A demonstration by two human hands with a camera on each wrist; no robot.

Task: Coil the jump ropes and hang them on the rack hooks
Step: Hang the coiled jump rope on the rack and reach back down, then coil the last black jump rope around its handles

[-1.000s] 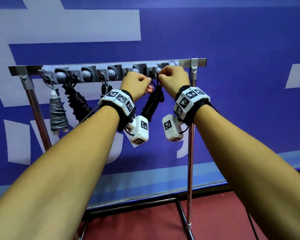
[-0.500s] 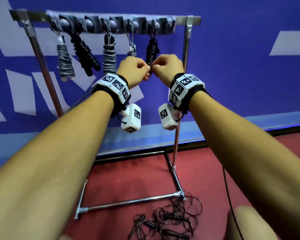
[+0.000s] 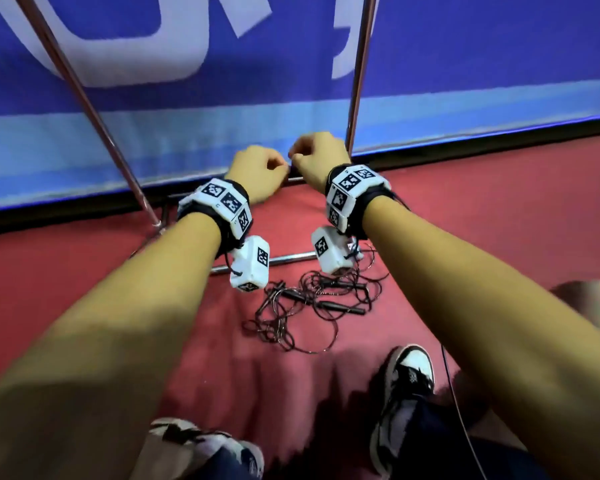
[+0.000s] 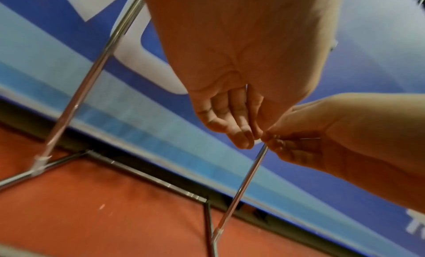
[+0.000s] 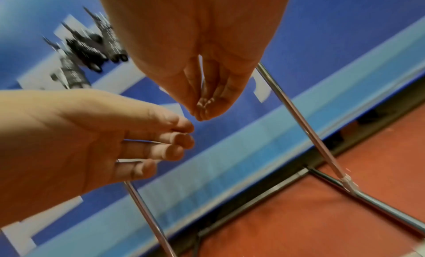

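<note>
Hands lowered from hooks, tangled ropes on floor

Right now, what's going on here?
A person stands at the rack with both arms stretched out. The left hand and right hand are close together in front of the rack's legs, fingers loosely curled, holding nothing that I can make out. A tangle of black ropes lies uncoiled on the red floor by the rack's base, below the hands. Coiled ropes show blurred in the right wrist view.
</note>
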